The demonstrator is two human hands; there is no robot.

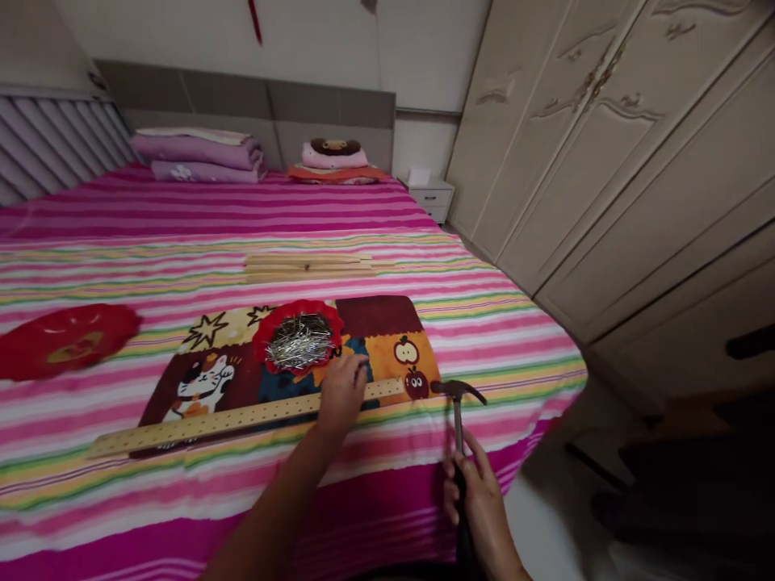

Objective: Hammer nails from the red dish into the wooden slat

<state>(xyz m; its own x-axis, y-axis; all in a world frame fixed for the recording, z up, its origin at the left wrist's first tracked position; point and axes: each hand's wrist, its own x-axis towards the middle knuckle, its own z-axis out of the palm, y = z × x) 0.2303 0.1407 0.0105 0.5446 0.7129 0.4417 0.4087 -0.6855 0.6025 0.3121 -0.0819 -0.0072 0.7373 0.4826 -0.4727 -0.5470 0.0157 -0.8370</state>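
Observation:
A long wooden strip (230, 422) studded with a row of nails lies across a patterned mat (375, 319) on the striped bed. My left hand (342, 393) rests on the strip near its right end, fingers closed in a pinch; what they hold is too small to name. Just behind it sits a red dish (266, 323) filled with several silver nails (299, 340). My right hand (478, 500) grips the handle of a claw hammer (458, 397), its head raised upright near the strip's right end.
More wooden strips (308, 267) lie farther back on the bed. A red lid or plate (66, 339) sits at the left. Folded bedding (197, 153) and a pillow stack are by the headboard. A wardrobe (605, 145) stands at right, with floor beyond the bed edge.

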